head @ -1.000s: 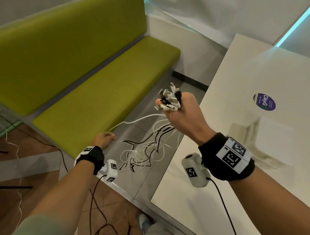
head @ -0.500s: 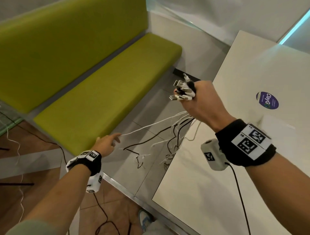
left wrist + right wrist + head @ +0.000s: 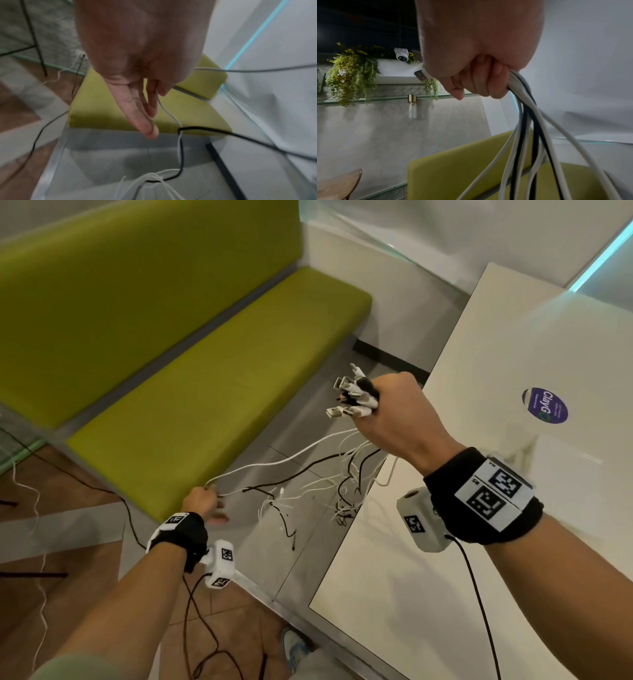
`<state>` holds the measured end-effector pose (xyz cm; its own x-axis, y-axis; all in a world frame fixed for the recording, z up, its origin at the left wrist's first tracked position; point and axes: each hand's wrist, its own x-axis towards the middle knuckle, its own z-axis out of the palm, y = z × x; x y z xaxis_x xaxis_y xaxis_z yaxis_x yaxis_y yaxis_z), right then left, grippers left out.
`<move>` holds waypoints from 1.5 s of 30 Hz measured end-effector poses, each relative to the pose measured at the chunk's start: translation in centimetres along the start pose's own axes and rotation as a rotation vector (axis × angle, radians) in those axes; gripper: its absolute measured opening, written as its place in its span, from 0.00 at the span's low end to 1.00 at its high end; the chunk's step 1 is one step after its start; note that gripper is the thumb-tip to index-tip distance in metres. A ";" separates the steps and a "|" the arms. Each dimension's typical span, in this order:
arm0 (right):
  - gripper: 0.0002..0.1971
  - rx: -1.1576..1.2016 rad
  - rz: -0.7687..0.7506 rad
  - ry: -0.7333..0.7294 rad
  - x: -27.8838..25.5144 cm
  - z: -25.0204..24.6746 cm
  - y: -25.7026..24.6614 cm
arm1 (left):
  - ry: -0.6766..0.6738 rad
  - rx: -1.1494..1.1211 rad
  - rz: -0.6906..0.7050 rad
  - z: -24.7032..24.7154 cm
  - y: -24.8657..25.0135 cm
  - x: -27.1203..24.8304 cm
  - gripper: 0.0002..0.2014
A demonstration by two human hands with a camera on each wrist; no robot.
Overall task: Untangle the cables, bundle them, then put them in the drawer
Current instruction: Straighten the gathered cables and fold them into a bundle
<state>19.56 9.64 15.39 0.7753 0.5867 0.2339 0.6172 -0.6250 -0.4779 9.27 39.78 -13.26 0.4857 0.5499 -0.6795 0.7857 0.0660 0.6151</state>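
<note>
I am gripping the plug ends of the cables (image 3: 356, 397) in my right hand (image 3: 394, 412), fist closed round them, holding them up beside the edge of the white table (image 3: 445, 542). The cords are hanging down in a loose white and black tangle (image 3: 308, 491) over the floor between the table and the green bench (image 3: 205, 392). My left hand (image 3: 202, 501) is lower down, pinching one white cable (image 3: 274, 463) between thumb and a finger and drawing it out to the side, with the other fingers held straight. In the left wrist view a black cord (image 3: 181, 148) is hooked round that white one below my fingers. I judge I am in the untangling step, with bundling not yet begun. The next move calls for freeing the white strand from the black one without tightening the knot. No drawer is showing in any view. A round sticker (image 3: 544, 405) is lying on the table.
</note>
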 end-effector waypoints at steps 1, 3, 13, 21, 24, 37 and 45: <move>0.24 -0.006 0.001 -0.017 0.0 0.3 -0.1 | -0.034 -0.159 -0.011 0.5 0.3 -0.3 0.16; 0.21 -0.013 0.006 -0.040 0.1 1.0 -0.4 | -0.083 -0.315 0.068 1.4 1.3 -1.2 0.15; 0.12 -0.137 0.153 -0.098 0.2 1.0 0.9 | 0.022 -0.796 0.147 -0.9 4.4 -0.4 0.13; 0.11 -0.184 0.161 -0.167 0.4 2.0 1.0 | -0.168 -0.638 -0.007 -1.1 4.2 -1.7 0.38; 0.13 -0.181 0.186 -0.149 0.4 1.4 1.4 | -0.276 -0.524 -0.052 -1.6 3.9 -2.8 0.46; 0.11 -0.161 0.168 -0.119 0.4 1.0 0.9 | -0.344 -0.344 -0.133 -1.0 -0.5 -2.5 0.47; 0.11 -0.131 0.149 -0.097 0.4 0.7 0.6 | -0.540 -0.795 -0.127 0.1 1.5 -4.4 0.59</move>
<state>20.09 9.88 14.58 0.8464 0.5259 0.0838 0.5142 -0.7660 -0.3858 8.35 37.36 -9.34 0.6817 0.0566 -0.7294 0.4520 0.7514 0.4808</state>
